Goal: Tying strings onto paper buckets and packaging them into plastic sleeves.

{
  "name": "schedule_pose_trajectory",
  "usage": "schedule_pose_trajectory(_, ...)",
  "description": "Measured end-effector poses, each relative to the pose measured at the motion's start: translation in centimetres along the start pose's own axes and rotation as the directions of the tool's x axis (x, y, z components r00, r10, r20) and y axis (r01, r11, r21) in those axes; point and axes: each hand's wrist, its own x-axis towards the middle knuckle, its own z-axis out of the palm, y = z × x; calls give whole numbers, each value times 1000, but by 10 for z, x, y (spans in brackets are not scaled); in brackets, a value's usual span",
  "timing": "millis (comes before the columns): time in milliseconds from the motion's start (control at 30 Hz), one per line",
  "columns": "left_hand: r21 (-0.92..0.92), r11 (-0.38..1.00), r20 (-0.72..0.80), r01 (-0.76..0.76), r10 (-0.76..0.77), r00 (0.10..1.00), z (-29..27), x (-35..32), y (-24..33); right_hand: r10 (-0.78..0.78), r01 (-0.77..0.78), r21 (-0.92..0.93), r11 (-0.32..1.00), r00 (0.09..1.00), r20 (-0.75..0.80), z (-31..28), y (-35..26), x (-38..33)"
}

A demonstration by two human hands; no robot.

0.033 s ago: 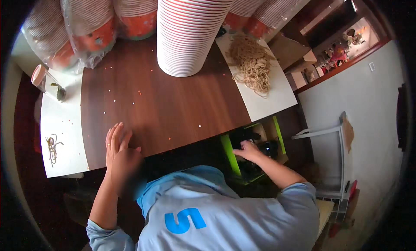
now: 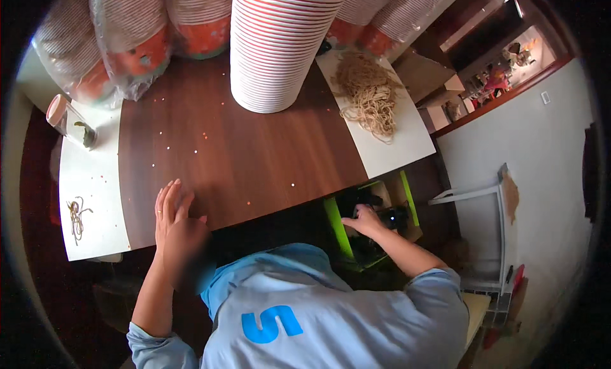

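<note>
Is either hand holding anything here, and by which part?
Left hand lies flat on the brown tabletop, holding nothing. Right hand reaches into a green-edged box of dark items; any grip cannot be told.

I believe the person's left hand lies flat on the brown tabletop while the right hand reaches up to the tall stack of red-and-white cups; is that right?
Not quite. The left hand does lie flat on the brown tabletop, but the head view shows the right hand reaching down below the table edge into a green-edged box of dark items, well apart from the tall stack of red-and-white cups.
</note>
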Motion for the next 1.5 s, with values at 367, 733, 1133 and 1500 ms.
schedule_pose_trajectory(367, 17, 998, 28, 57, -58, 998, 0, 2, 4, 163, -146, 80, 986, 947, -277, 60, 47, 54)
schedule_pose_trajectory(733, 42, 995, 28, 88, -89, 996, 0, 4, 8, 130, -35, 258, 965, 923, -361, 76, 64, 66)
schedule_pose_trajectory(1133, 39, 995, 41, 94, -95, 995, -2, 6, 9, 223, -124, 355, 927, 941, -255, 66, 48, 63)
schedule_pose_trajectory(1500, 44, 996, 34, 72, -74, 997, 0, 4, 6, -116, 45, -180, 983, 906, -408, 61, 3, 3)
